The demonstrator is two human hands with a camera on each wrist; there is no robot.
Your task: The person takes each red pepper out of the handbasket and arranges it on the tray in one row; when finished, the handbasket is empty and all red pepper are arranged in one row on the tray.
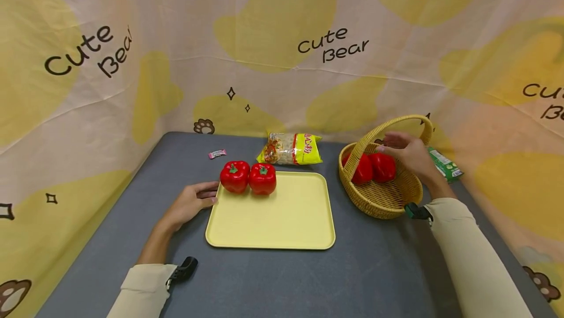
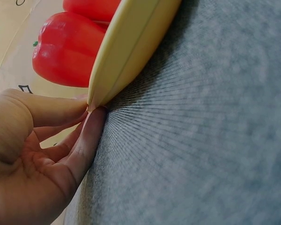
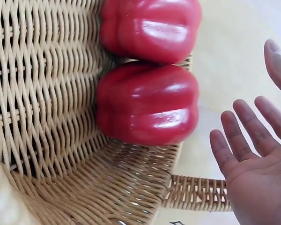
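Note:
My left hand [image 1: 191,204] pinches the left rim of a yellow rectangular tray [image 1: 291,215]; in the left wrist view, thumb and fingers meet at the tray's edge [image 2: 124,47]. Two red bell peppers with green stems, one [image 1: 235,177] beside the other [image 1: 263,179], stand at the tray's back left. To the right is a wicker basket [image 1: 370,205] with an arched handle. It holds two more red bell peppers, one [image 1: 363,169] next to the other [image 3: 147,104]. Over the basket, under the handle, my right hand [image 1: 411,155] has its fingers extended and holds nothing.
A yellow food packet [image 1: 291,149] lies behind the tray, and a small pink wrapped candy [image 1: 217,154] is to its left. Behind the basket's right side lies a green packet [image 1: 445,164]. A printed cloth [image 1: 264,29] hangs around the grey table [image 1: 282,279].

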